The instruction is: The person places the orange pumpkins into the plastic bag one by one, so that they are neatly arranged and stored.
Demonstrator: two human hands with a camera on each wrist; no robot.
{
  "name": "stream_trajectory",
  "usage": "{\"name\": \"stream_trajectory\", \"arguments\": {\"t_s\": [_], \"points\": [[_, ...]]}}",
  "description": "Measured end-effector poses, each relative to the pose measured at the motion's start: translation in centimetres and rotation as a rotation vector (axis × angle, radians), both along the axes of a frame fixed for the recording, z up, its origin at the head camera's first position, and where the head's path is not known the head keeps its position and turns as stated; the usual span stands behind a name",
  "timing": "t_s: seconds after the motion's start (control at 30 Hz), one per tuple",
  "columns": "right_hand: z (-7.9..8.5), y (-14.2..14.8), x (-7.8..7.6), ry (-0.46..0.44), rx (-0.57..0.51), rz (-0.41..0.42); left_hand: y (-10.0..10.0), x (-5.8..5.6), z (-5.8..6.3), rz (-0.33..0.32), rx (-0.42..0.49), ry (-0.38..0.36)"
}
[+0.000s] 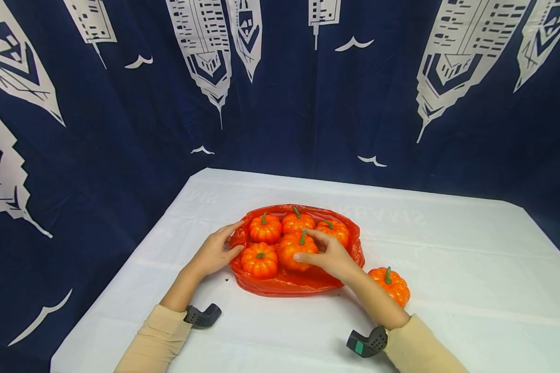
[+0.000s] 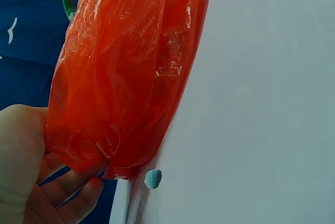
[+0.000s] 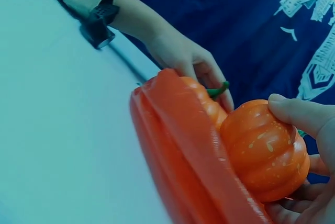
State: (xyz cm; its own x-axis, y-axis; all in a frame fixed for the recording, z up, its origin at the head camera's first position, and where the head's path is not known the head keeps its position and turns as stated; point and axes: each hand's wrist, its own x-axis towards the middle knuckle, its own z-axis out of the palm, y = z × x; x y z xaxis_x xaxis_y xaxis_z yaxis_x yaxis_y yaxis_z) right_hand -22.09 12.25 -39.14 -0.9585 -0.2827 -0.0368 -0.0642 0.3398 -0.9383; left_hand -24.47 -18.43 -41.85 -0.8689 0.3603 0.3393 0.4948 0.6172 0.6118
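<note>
A red plastic bag (image 1: 284, 288) lies with its mouth spread wide, several small orange pumpkins inside it. My right hand (image 1: 333, 256) grips one pumpkin (image 1: 291, 249) by its side, over the front middle of the bag; thumb and fingers sit round this pumpkin (image 3: 264, 150) in the right wrist view. At the bag's left rim my left hand (image 1: 217, 251) touches the plastic, thumb near the front-left pumpkin (image 1: 260, 260). In the left wrist view the fingers (image 2: 78, 198) of that hand reach behind the bag wall (image 2: 125, 77).
One more pumpkin (image 1: 394, 285) stands on the white-covered table (image 1: 466, 290) outside the bag, right beside my right forearm. A dark blue cloth (image 1: 280, 129) with white building prints hangs behind the table. Each wrist wears a black camera mount (image 1: 203, 316).
</note>
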Motion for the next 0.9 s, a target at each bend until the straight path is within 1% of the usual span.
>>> {"name": "stream_trajectory", "arguments": {"t_s": [0.17, 0.33, 0.57, 0.9], "points": [[-0.5, -0.4, 0.0, 0.011, 0.033, -0.020, -0.1, -0.2, -0.2, -0.003, -0.006, 0.006], [-0.8, -0.4, 0.0, 0.016, 0.037, -0.030, -0.1, -0.2, -0.2, 0.002, -0.016, 0.018], [-1.4, -0.4, 0.0, -0.010, 0.029, -0.027, 0.0, -0.1, 0.0, -0.004, 0.020, 0.046], [-2.0, -0.9, 0.2, -0.007, 0.053, -0.047, 0.0, 0.0, 0.2, -0.002, 0.032, 0.038]]}}
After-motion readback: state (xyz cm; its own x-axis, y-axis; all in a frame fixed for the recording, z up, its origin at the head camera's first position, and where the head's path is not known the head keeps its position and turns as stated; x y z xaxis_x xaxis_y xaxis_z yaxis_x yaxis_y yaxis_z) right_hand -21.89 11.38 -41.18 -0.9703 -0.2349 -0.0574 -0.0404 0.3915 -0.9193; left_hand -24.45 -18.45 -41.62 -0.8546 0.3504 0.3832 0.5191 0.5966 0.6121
